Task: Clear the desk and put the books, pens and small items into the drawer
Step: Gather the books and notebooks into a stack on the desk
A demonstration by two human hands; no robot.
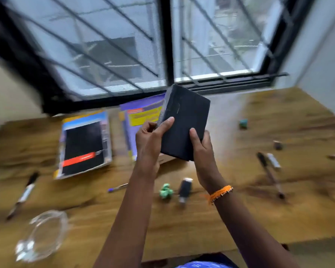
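Head view: early — both hands, left hand [149, 140] and right hand [201, 149], grip thick black book [184, 124].
Two colourful paperback books [85, 144], pens [24, 194], small items still on wooden desk [211, 219] — drawer unseen.

A clear glass bowl [42, 235] sits near the desk's front-left edge, below a barred window [124, 45].

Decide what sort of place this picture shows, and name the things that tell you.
Probably a study desk at home: a wooden desk under a barred window, with textbooks and pens lying on it.
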